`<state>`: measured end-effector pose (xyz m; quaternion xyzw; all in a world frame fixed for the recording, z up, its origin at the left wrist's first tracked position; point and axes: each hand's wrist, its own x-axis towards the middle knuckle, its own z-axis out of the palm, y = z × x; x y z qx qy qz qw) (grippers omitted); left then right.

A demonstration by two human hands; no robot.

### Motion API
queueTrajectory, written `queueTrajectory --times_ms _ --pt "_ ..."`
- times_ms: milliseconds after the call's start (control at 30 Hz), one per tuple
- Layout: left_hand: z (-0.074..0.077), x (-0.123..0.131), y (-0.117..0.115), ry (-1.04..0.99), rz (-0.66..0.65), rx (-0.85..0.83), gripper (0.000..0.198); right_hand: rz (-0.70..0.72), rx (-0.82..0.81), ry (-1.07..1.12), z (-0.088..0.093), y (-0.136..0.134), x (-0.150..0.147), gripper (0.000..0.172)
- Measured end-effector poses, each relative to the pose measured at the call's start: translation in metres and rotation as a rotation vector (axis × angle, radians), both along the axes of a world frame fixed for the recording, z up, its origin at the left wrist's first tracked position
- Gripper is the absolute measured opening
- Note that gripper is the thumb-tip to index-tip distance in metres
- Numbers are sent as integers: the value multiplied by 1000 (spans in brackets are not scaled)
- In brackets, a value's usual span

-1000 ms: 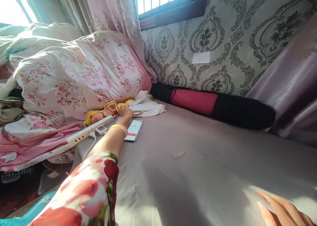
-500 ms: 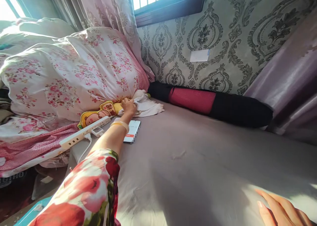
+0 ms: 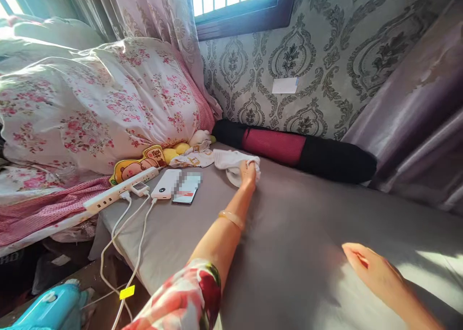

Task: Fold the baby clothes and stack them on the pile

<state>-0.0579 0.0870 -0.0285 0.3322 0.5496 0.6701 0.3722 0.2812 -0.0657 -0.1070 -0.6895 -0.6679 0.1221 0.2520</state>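
My left hand point(image 3: 248, 171) reaches far across the grey bed sheet point(image 3: 289, 233) and is closed on a white cloth point(image 3: 231, 162), pulled out toward the middle of the bed. Another crumpled white cloth point(image 3: 191, 160) lies by the floral quilt. My right hand point(image 3: 369, 269) rests on the sheet at the lower right with its fingers curled loosely and nothing visible in it. A phone point(image 3: 186, 194) and a white power bank point(image 3: 165, 184) lie on the sheet left of my left arm.
A big floral quilt point(image 3: 101, 103) is piled at the left. A white power strip point(image 3: 119, 190) with cables lies at the bed's edge. A black and red roll point(image 3: 292, 149) lies along the patterned wall. Purple curtain point(image 3: 415, 117) hangs at right.
My left hand took hold of the white cloth by the quilt and dragged it right, away from the pillows. My right hand slid up and left on the sheet.
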Motion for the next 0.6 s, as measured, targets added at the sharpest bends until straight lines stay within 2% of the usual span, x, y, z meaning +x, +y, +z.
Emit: queueTrajectory --times_ms 100,167,267,333,433,600 --pt "1 44 -21 -79 -151 7 13 32 -3 161 26 28 -34 36" --pt "4 64 -35 -122 -306 21 14 64 63 307 40 45 -61 35" --pt "11 76 -56 -127 -630 26 17 113 191 584 52 64 -97 40" --pt "19 75 -67 -88 -810 25 14 176 201 722 55 72 -114 43" --pt "28 66 -74 -84 -879 43 9 332 126 819 56 74 -128 39" --pt "33 57 -72 -143 -896 22 26 498 -37 801 52 66 -133 41"
